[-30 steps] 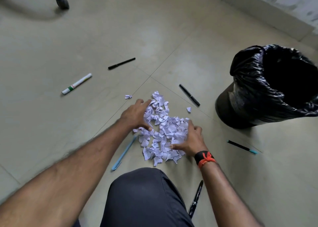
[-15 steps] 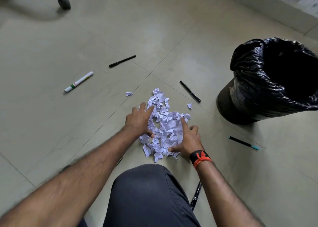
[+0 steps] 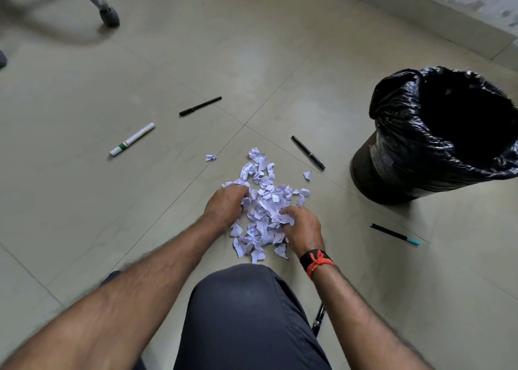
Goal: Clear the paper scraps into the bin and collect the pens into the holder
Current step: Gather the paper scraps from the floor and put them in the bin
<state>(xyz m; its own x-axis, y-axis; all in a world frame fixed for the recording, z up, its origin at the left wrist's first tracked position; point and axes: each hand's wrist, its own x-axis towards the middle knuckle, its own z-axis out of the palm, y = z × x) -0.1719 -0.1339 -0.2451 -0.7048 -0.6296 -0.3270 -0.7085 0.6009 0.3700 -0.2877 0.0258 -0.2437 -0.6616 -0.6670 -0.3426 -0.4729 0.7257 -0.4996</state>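
A heap of white paper scraps (image 3: pixel 263 198) lies on the floor in front of my knee. My left hand (image 3: pixel 224 205) curls into the heap's left side and my right hand (image 3: pixel 302 226) grips scraps at its right side. Two stray scraps (image 3: pixel 210 157) (image 3: pixel 307 175) lie apart from the heap. A bin (image 3: pixel 364 170) lined with a black bag (image 3: pixel 398 134) stands at the right. Pens lie scattered: a white marker (image 3: pixel 131 139), a black pen (image 3: pixel 200 106), another black pen (image 3: pixel 307 152), a teal-tipped pen (image 3: pixel 394 234), and one (image 3: pixel 318 319) partly hidden by my right arm.
My knee in dark trousers (image 3: pixel 246 313) fills the lower middle. A chair leg with a castor (image 3: pixel 108 16) stands at the far left. A wall skirting (image 3: pixel 437 13) runs along the far right. No pen holder is in view.
Both hands have drawn together and curled their fingers into the heap, bunching the scraps. The blue pen beside my left arm is now out of sight.
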